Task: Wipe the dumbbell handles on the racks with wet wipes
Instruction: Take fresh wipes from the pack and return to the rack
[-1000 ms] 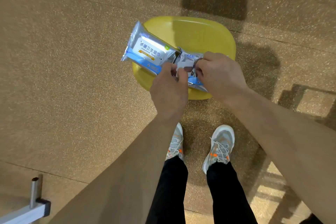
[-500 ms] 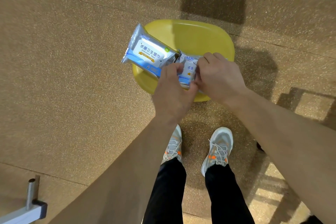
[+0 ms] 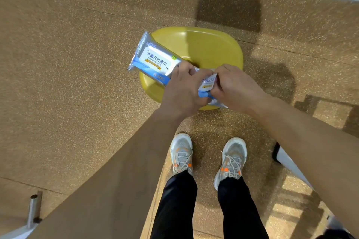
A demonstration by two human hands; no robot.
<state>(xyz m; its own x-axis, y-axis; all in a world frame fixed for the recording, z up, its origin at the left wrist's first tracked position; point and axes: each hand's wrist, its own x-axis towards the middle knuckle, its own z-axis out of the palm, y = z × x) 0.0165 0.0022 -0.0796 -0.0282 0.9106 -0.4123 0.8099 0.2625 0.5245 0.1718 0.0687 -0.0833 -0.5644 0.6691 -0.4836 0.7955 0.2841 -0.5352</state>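
Wet-wipe pack (image 3: 155,60) held in both hands over a yellow seat (image 3: 211,46).
The pack is silver foil with blue bands and a white label printed in Chinese characters. The left hand (image 3: 182,91) grips its middle, while the right hand (image 3: 237,89) pinches the small white label flap (image 3: 207,83) raised between the two hands.

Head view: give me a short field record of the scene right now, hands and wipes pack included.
pack: wet wipes pack, held in both hands, seen over the yellow seat, label up
left hand: grips the pack's middle
right hand: pinches a small labelled piece at the pack's near end; flap or second pack, cannot tell
wipe pulled out: none visible
floor: speckled brown
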